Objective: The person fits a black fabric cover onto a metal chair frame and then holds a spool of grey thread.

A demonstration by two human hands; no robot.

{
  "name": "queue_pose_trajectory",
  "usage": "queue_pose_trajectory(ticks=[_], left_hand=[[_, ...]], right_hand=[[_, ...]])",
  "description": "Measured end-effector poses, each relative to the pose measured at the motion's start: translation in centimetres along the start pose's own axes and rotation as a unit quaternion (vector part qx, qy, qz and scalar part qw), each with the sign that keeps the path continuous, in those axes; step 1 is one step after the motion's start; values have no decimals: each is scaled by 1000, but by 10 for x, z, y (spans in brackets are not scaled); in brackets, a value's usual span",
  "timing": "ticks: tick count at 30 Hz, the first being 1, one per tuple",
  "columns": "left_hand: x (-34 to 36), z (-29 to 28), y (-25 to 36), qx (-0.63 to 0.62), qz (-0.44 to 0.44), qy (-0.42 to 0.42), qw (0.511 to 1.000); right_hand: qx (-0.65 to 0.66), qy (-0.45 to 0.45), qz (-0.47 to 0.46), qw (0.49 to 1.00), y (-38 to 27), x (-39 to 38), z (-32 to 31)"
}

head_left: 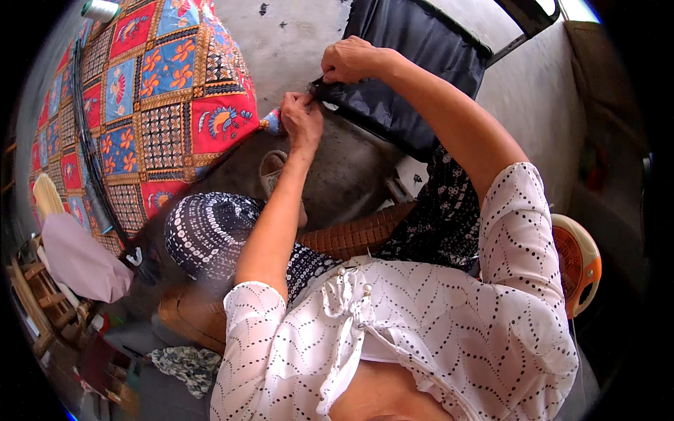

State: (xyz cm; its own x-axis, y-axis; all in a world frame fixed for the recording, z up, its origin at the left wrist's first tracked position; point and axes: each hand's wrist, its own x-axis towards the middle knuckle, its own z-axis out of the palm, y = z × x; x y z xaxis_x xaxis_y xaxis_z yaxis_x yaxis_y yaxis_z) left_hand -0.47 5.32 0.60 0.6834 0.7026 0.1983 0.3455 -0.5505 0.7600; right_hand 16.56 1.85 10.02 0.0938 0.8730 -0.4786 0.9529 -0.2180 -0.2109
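A sheet of shiny black fabric stretches out in front of me, draped away to the upper right. At its near left corner my left hand is closed, thumb and fingers pinching the fabric's edge. Just above and to the right, my right hand is closed too, its fingertips bent down on the same edge. Something small and pale shows on the edge between the hands, too small to name. Whether a needle or thread is in the right fingers is hidden.
To the left lies a bulky patterned red and blue cloth, with a bundle of thin black rods on it. A spool of pale thread sits at its far end. An orange and cream fan stands by my right side.
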Motion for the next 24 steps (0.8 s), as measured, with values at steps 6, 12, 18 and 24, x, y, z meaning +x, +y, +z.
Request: queue_pose_trajectory(ticks=[6,12,18,24], left_hand=[[2,9,1,-485,-268,-129,822],[13,-3,20,-566,-347,-126,737],[28,8,16,-488,-323,-162,794],[27,10,27,-482,-349,-195,780]], right_hand=[[19,11,52,998,3,3,3],[-8,132,72,989,5,3,15],[17,304,38,952,7,-1,19],[133,268,208,931,41,-64,-12]])
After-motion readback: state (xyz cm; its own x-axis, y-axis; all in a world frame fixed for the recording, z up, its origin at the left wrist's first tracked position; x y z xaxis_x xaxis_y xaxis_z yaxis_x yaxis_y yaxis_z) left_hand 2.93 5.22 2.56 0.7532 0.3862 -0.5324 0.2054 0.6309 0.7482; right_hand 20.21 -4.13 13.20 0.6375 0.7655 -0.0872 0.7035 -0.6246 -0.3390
